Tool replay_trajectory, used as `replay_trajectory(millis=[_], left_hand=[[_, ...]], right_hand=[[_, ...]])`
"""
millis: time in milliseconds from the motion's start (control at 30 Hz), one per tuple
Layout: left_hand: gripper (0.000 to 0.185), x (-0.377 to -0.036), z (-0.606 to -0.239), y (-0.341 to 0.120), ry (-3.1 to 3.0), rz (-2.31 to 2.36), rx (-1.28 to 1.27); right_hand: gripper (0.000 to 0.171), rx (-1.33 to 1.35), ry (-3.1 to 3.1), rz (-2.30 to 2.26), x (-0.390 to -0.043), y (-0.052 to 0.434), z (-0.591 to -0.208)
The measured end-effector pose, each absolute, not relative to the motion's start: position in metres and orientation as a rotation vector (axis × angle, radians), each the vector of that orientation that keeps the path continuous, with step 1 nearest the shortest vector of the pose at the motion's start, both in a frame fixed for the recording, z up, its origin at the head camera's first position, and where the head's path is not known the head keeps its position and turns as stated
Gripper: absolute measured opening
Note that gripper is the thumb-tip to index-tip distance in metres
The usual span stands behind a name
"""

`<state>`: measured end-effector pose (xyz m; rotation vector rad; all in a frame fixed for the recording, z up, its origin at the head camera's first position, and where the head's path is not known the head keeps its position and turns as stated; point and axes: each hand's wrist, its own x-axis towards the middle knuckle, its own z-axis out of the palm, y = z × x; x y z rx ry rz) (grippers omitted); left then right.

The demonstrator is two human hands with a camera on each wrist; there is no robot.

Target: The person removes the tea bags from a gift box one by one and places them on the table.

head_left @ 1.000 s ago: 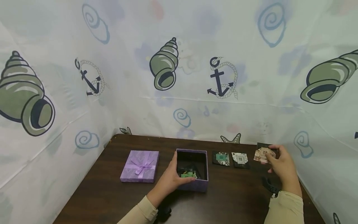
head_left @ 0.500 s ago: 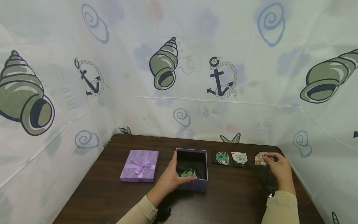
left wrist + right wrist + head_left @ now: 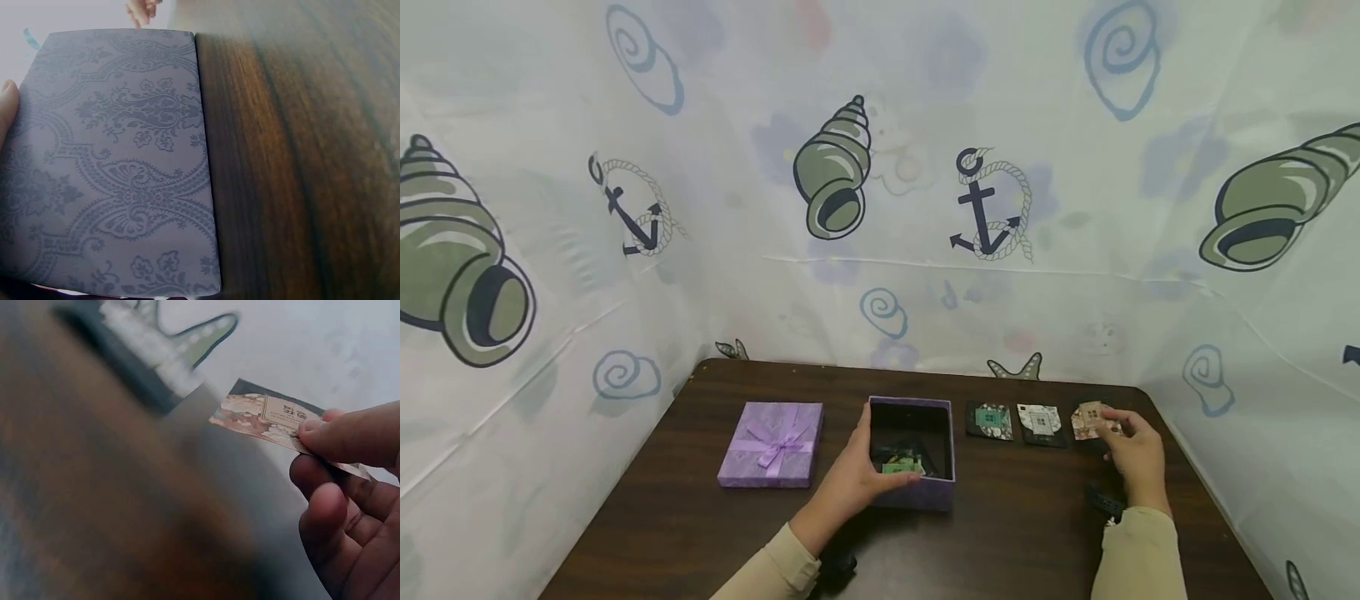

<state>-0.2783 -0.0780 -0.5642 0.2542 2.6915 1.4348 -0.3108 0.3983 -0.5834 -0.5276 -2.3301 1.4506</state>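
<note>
Left hand (image 3: 857, 479): grasps near wall of open purple box (image 3: 917, 493).
Right hand (image 3: 1135, 458): pinches patterned card (image 3: 1088, 421) over desk (image 3: 1015, 533).
Lid (image 3: 771, 444): left of box.

3 cards (image 3: 1041, 422), 1 open box (image 3: 913, 492), 1 lid (image 3: 771, 443).

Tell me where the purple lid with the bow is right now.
In the head view the purple lid lies flat on the dark table, left of the open purple box that the left hand holds.
</note>
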Motion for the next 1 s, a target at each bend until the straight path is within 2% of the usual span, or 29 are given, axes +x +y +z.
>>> replay_trajectory(millis=[267,633,1000], left_hand=[[0.146,-0.278,-0.566,-0.078,2.689,1.433,0.242],[0.146,-0.279,-0.565,-0.078,2.709,1.417,0.256],[0.145,-0.280,-0.566,-0.079,2.712,1.411,0.264]], right_hand=[[0.037,-0.671,-2.337,1.455,-0.314,0.400,-0.601],[0.033,-0.606,-2.554,1.235,-0.315,0.401,-0.593],[0.044,-0.640,-2.524,1.175,-0.319,0.402,-0.602]])
